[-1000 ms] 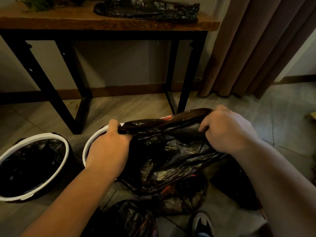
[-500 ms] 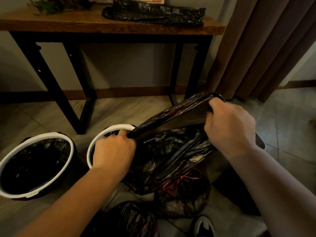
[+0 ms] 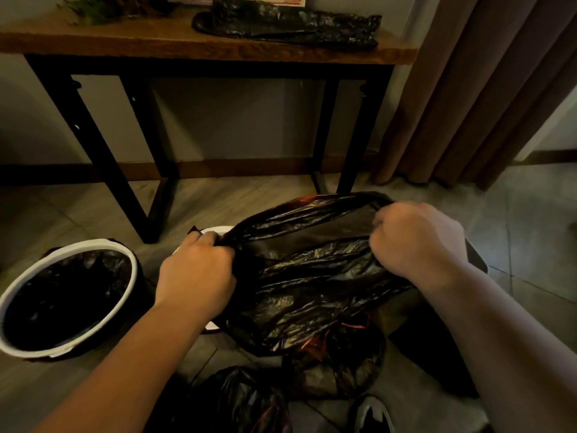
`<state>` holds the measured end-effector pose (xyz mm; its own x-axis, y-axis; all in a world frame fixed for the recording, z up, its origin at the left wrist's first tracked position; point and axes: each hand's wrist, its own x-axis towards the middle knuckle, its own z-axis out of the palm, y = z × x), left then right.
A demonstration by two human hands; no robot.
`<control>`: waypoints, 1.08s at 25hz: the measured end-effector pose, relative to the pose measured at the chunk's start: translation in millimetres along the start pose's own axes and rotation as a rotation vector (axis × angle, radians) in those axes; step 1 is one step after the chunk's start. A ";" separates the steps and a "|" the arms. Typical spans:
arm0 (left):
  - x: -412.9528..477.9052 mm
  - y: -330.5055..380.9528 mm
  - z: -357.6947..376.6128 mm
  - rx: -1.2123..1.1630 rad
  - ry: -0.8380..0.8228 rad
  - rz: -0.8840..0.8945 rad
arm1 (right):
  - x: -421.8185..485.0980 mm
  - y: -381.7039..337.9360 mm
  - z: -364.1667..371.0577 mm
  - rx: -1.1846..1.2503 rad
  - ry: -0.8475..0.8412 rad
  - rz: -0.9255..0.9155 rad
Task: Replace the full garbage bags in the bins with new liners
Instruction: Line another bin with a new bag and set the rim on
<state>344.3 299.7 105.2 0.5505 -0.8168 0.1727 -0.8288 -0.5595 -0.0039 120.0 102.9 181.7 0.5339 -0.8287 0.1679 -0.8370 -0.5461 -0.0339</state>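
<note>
Black liner point(image 3: 312, 276); left hand point(image 3: 196, 273); right hand point(image 3: 418, 242)

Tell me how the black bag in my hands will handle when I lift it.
Probably floppy: the black bag sags and wrinkles between the left hand and right hand. Likely light, since the thin film drapes loosely. Its glossy sheen suggests it may slip.

Home room: wooden console table point(image 3: 125, 46), brown curtain point(image 3: 487, 89), tiled floor point(image 3: 537, 214).
</note>
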 end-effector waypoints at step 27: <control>-9.6 -18.8 9.0 0.220 -0.082 0.058 | 1.0 -5.3 5.7 -0.111 -0.008 -0.025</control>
<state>355.5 316.8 94.7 0.5162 -0.8522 0.0852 -0.8226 -0.5211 -0.2276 125.7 104.3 176.4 0.5554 -0.8162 0.1595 -0.8313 -0.5501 0.0796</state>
